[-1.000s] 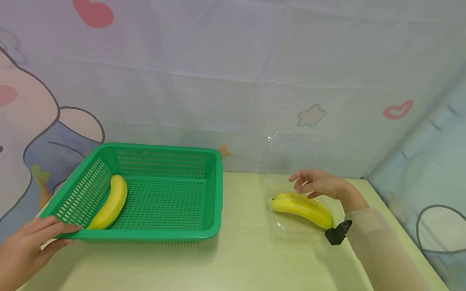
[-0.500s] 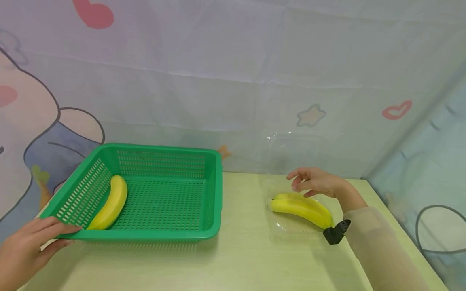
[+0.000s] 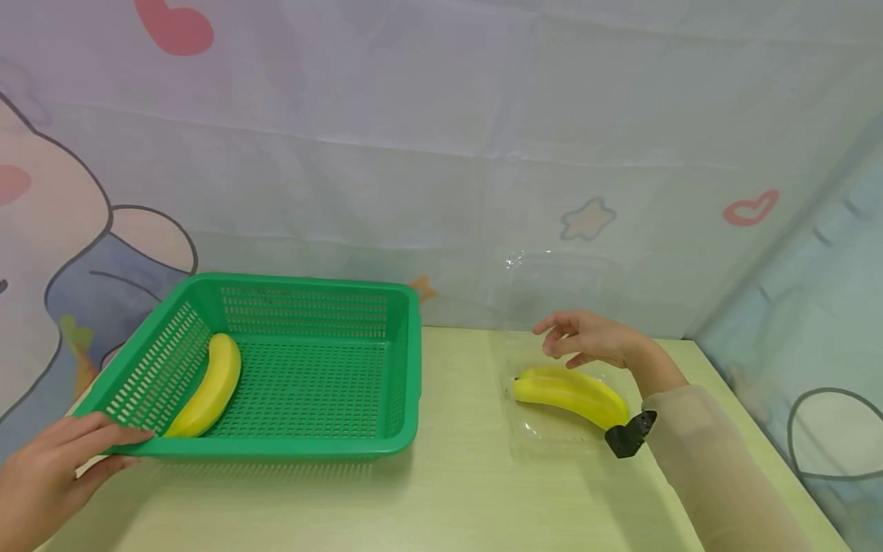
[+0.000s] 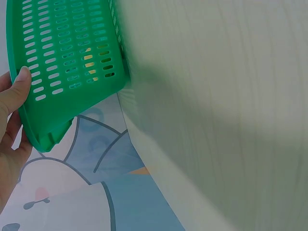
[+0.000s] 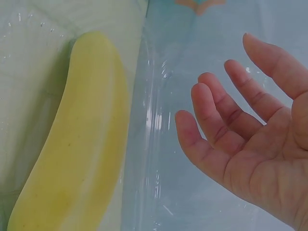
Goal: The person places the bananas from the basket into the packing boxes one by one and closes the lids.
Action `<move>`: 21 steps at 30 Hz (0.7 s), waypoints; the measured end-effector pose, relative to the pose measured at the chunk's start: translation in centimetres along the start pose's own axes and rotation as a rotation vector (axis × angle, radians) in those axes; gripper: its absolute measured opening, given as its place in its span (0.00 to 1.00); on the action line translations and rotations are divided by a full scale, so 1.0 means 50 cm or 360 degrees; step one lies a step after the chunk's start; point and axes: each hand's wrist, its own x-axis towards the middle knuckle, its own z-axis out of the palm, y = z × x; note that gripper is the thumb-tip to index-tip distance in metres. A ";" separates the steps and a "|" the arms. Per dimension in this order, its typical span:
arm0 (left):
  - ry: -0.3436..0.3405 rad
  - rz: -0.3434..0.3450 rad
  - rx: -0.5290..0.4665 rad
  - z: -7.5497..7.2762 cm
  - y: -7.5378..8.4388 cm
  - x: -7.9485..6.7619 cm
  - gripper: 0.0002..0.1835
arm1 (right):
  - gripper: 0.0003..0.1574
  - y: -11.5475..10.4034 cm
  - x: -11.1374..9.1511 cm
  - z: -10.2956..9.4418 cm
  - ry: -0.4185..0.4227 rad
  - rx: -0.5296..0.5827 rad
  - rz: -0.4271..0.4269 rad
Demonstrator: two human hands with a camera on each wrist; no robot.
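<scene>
My left hand [image 3: 58, 468] grips the near-left corner of a green plastic basket [image 3: 290, 445], thumb and fingers on either side of the rim. Inside it, along the left wall, lies a yellow banana [image 3: 210, 387]; only bits of it show through the slots in the left wrist view. On the right, a ridged yellow banana [image 3: 572, 395] lies in a clear plastic box [image 3: 538, 441] whose lid [image 3: 559, 284] stands raised behind. Above and just behind this banana my right hand [image 3: 593, 337] hovers with loosely bent fingers, touching nothing; the right wrist view shows the palm bare.
The pale wooden table [image 3: 455, 491] extends between the basket and the box. A printed cloth [image 3: 386, 153] hangs along the back, with another at the right side. A small black device [image 3: 629, 435] is fixed at my right wrist.
My right hand has drifted slightly left and up over the box. The left hand, the basket and both bananas have stayed in place.
</scene>
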 end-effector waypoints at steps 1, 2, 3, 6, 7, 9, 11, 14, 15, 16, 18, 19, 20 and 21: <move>-0.0001 -0.0001 0.0000 0.000 -0.001 0.000 0.35 | 0.29 -0.003 0.002 0.001 0.0000 0.0003 -0.0001; -0.0003 -0.0002 0.0003 0.001 -0.001 -0.001 0.35 | 0.29 -0.005 0.004 0.002 -0.0001 0.0004 -0.0004; -0.0003 -0.0004 0.0004 0.001 -0.002 -0.001 0.35 | 0.29 -0.008 0.005 0.003 -0.0003 0.0004 -0.0007; -0.0004 -0.0010 0.0010 0.003 -0.005 -0.003 0.36 | 0.28 -0.017 0.011 0.007 -0.0007 0.0002 -0.0022; -0.0003 -0.0014 0.0010 0.003 -0.004 -0.004 0.36 | 0.29 -0.019 0.013 0.008 -0.0009 0.0006 -0.0026; 0.0002 -0.0017 0.0008 0.003 -0.004 -0.005 0.36 | 0.28 -0.024 0.017 0.012 -0.0009 0.0006 -0.0041; 0.0010 -0.0021 0.0002 0.003 -0.003 -0.005 0.36 | 0.28 -0.029 0.020 0.015 -0.0008 0.0017 -0.0049; 0.0021 -0.0020 -0.0003 0.003 -0.001 -0.004 0.36 | 0.28 -0.035 0.026 0.019 -0.0010 0.0022 -0.0061; 0.0020 -0.0021 -0.0002 0.003 -0.001 -0.004 0.36 | 0.28 -0.036 0.027 0.020 -0.0011 0.0022 -0.0061; 0.0021 -0.0023 -0.0003 0.002 0.000 -0.004 0.36 | 0.28 -0.038 0.028 0.022 -0.0013 0.0025 -0.0061; 0.0019 -0.0023 -0.0003 0.002 0.001 -0.002 0.36 | 0.28 -0.042 0.030 0.025 -0.0018 0.0021 -0.0065; 0.0019 -0.0024 -0.0005 0.001 0.001 -0.001 0.36 | 0.28 -0.045 0.031 0.026 -0.0019 0.0022 -0.0069; 0.0020 -0.0024 -0.0008 0.001 0.002 0.000 0.36 | 0.28 -0.047 0.032 0.028 -0.0020 0.0025 -0.0070; 0.0024 -0.0025 -0.0011 0.001 0.003 0.001 0.36 | 0.27 -0.049 0.034 0.029 -0.0021 0.0026 -0.0073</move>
